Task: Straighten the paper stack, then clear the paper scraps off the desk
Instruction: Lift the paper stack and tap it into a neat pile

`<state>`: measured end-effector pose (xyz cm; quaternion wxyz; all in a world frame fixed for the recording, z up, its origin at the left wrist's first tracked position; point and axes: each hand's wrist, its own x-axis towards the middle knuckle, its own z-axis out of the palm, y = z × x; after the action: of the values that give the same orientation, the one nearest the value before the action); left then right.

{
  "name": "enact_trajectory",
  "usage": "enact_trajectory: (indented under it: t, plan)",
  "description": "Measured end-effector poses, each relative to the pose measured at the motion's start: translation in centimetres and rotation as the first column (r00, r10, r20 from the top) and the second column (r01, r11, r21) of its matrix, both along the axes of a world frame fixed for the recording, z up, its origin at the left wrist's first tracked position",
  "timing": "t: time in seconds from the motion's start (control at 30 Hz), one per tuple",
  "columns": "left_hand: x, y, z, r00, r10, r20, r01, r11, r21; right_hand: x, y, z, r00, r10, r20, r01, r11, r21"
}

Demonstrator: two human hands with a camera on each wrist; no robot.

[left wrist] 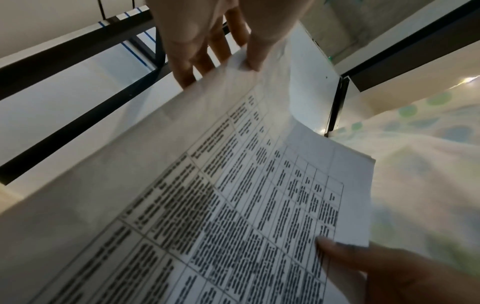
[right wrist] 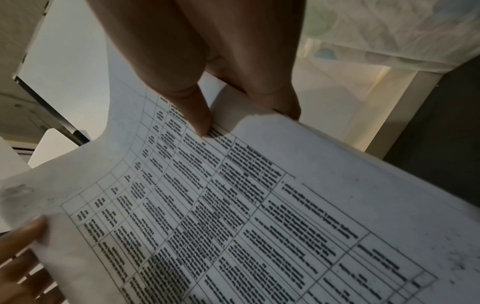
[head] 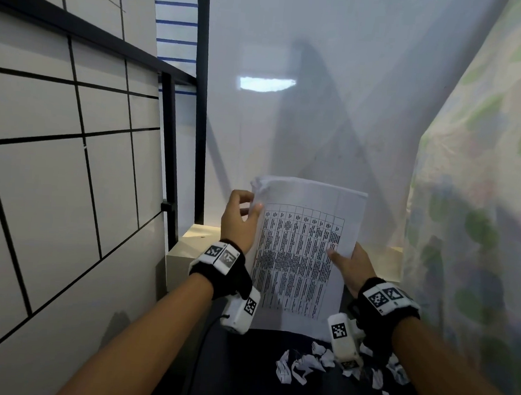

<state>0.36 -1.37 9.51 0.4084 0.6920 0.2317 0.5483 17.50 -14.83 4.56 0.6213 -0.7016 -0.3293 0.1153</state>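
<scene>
A paper stack (head: 298,255) printed with a table stands upright on its lower edge on the dark desk (head: 240,378). My left hand (head: 241,220) pinches its upper left edge, thumb on the front and fingers behind. My right hand (head: 348,265) grips its right edge, thumb on the printed face. The left wrist view shows the paper stack (left wrist: 233,185) under the thumb of my left hand (left wrist: 246,55). In the right wrist view my right hand (right wrist: 207,115) pinches the paper stack (right wrist: 259,205). Several crumpled white paper scraps (head: 306,365) lie on the desk in front of the stack.
A tiled wall with a black metal frame (head: 169,166) rises at the left. A pale box edge (head: 188,247) sits behind the stack. A floral curtain (head: 480,212) hangs at the right. A cable (head: 199,347) trails from my left wrist.
</scene>
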Motion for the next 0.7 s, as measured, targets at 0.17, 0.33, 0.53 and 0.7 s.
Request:
enact_trajectory:
  t: [0.17,0.33,0.53,0.7]
  plan:
    - [-0.5,0.4,0.3,1.000,-0.020,-0.006,0.020,0.999,0.035,0.1,-0.2,0.1,1.000,-0.002,-0.007,0.002,1.000,-0.001]
    - [-0.4,0.8,1.7,0.997,-0.052,0.054,0.053,0.998,-0.019,0.1,-0.2,0.0,0.999,0.010,-0.038,-0.009,1.000,0.015]
    - [-0.1,1.1,2.6,0.993,-0.030,0.118,0.034,0.999,-0.030,0.1,-0.2,0.0,1.000,0.014,-0.024,-0.013,1.000,0.020]
    - [0.2,1.6,2.3,0.986,-0.168,-0.010,0.167,0.982,-0.085,-0.1,0.0,0.1,0.999,0.024,-0.031,-0.023,0.999,0.023]
